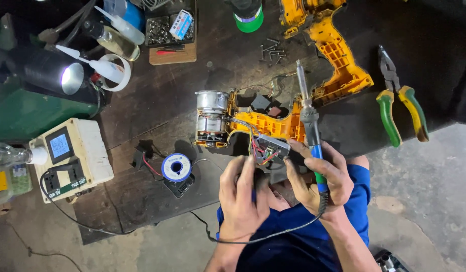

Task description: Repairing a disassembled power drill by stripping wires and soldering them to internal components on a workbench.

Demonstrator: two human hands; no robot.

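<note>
Hands are working at the near edge of the dark workbench (157,116), just in front of the opened yellow drill half-shell (265,126), taken as landmark. Right hand (318,176) is closing fully around the blue-and-green handle of a soldering iron (309,121), whose tip is pointing away over the shell; its fingertips are also touching a small grey switch module (273,147). Left hand (241,194) is curling loosely, fingertips reaching up to the module's near side and its red and black leads; how firmly it is gripping cannot be told. Module is sitting at the shell's near edge.

Motor with metal gearbox (212,118) is lying seated in the shell's left end. Second yellow shell half (339,55) is lying beyond and right of the landmark, loose screws (272,52) just left of it. Green-and-yellow pliers (400,103) are lying far right of it. Solder spool (176,167) is standing left of and nearer than the shell. Far left and beyond: a black compartment tray (165,31) is holding many small metal parts, with a small blue-and-white box resting on top; a squeeze bottle (117,43) is lying with pale liquid inside.
</note>
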